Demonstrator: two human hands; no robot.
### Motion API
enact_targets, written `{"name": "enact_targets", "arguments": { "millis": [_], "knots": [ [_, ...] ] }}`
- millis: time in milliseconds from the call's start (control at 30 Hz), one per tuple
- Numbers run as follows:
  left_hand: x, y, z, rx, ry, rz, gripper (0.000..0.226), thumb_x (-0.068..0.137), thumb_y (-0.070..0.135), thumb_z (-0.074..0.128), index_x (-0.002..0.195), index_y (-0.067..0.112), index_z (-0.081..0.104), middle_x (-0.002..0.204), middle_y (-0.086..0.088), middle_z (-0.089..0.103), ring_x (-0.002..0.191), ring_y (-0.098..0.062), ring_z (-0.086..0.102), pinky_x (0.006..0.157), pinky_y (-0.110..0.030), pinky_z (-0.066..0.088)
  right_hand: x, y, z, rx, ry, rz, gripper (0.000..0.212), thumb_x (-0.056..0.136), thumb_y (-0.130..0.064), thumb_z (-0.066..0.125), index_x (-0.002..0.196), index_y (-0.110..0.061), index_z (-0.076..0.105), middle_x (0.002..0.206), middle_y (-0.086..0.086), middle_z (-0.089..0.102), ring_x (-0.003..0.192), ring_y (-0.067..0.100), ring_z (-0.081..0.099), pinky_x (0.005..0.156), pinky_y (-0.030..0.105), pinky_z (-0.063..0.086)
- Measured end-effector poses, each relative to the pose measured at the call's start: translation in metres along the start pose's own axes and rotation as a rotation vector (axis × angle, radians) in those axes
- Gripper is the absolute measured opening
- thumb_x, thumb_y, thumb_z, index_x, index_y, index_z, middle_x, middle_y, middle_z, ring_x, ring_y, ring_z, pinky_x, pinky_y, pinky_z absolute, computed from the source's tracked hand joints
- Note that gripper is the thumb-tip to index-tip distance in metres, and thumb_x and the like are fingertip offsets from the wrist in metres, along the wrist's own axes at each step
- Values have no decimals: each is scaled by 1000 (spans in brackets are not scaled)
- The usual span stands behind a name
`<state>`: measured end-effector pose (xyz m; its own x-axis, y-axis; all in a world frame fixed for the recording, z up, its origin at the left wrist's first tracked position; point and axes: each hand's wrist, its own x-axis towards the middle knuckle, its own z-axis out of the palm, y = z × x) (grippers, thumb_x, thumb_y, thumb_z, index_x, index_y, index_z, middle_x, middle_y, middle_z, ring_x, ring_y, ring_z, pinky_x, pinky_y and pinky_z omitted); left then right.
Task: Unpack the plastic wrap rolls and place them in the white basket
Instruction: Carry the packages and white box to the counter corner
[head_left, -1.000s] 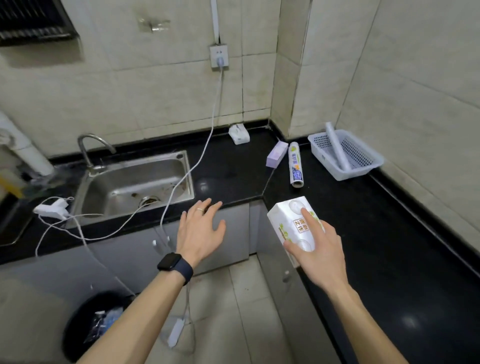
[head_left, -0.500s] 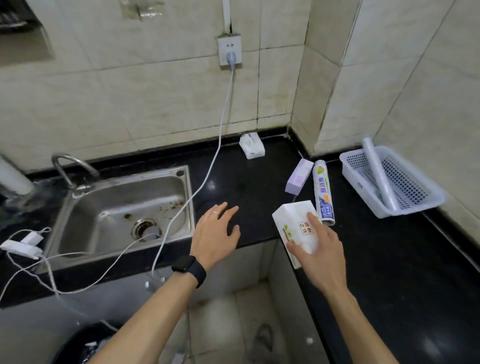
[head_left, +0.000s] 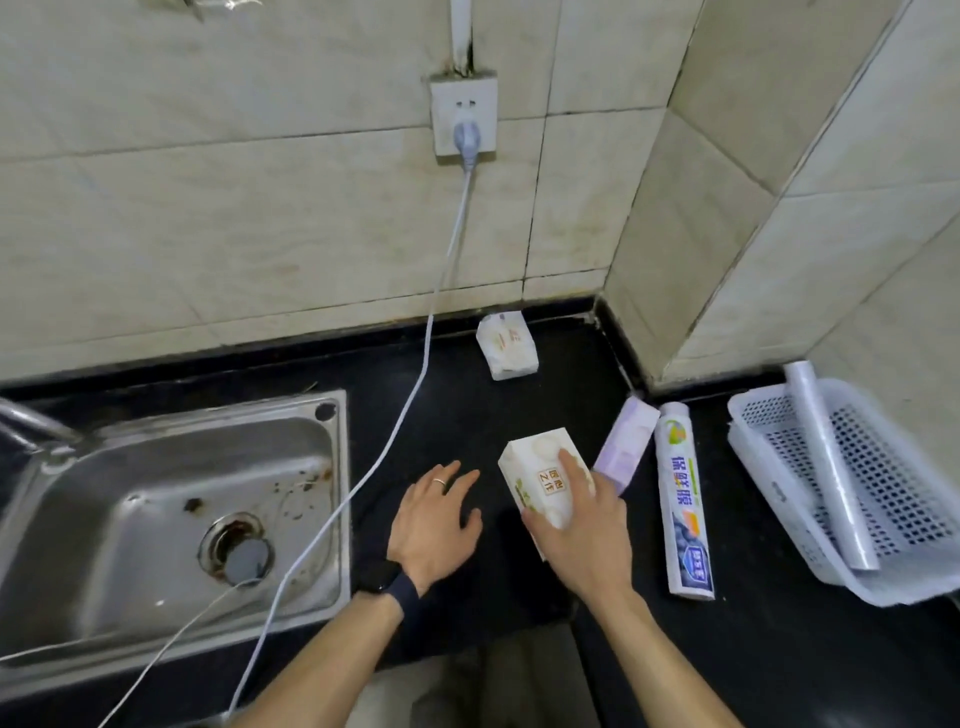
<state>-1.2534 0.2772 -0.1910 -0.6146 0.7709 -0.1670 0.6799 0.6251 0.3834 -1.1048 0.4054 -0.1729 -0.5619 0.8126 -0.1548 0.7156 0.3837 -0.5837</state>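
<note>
One wrapped roll (head_left: 683, 499) of plastic wrap, in a printed sleeve, lies flat on the black surface (head_left: 467, 415) with its long axis running away from the viewer, near the white basket (head_left: 779, 504) but apart from it. A bare roll (head_left: 826, 462) lies slantwise inside the basket, its far end resting over the rear rim. The basket stands at the right edge of the surface, close to the tiled wall. A purple box (head_left: 626, 441) lies just left of the wrapped roll's far end. The right hand (head_left: 582, 535) grasps a white pack (head_left: 540, 467) from above, fingers curled over its top face and thumb on its near side; the pack is tilted and sits just beside the purple box, and whether it touches the surface cannot be told. The left hand (head_left: 434, 519) is released, palm down, fingers spread, grasping nothing, just left of the pack; it bears a ring (head_left: 439, 481) and its wrist a dark watch (head_left: 384, 579). A small white packet (head_left: 506, 345) lies by the back wall. At left is a steel sink (head_left: 156, 519). A white cable (head_left: 415, 384) runs from a wall socket (head_left: 464, 111) down across the surface and the sink's right rim.
</note>
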Motion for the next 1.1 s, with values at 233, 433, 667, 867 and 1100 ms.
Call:
{"name": "enact_targets", "arguments": {
  "millis": [233,433,667,867,1100],
  "knots": [
    [117,-21,35,0,-130,-28,63,95,44,43,153,29,24,163,0,17,150,-23,11,120,-47,15,110,-10,28,-86,10,145,87,81,-59,60,153,-44,14,148,8,36,128,34,39,104,46,38],
    [169,-54,72,29,-158,-56,71,95,55,36,156,29,11,165,-7,4,151,-28,-2,118,-57,3,179,-9,65,-137,82,219,91,83,-56,63,155,-36,12,145,16,35,119,40,42,101,48,38],
    [168,-79,100,135,-155,23,70,94,64,26,156,34,12,165,-5,3,151,-31,-1,115,-64,5,190,0,104,-289,31,242,96,86,-58,54,154,-36,-10,157,17,14,133,42,28,107,56,35],
    [170,-80,100,166,-179,36,71,93,66,20,156,36,8,164,-5,0,150,-32,-3,112,-65,6,192,-1,99,-328,12,251,100,82,-68,49,154,-37,-13,158,16,13,138,42,26,112,59,27],
    [177,-59,70,238,-350,3,75,93,66,16,156,32,-4,164,-9,-9,149,-35,-8,117,-62,8,190,-13,48,-273,-137,211,92,86,-77,32,158,-28,1,166,8,2,152,29,-7,122,52,1]
  ]
}}
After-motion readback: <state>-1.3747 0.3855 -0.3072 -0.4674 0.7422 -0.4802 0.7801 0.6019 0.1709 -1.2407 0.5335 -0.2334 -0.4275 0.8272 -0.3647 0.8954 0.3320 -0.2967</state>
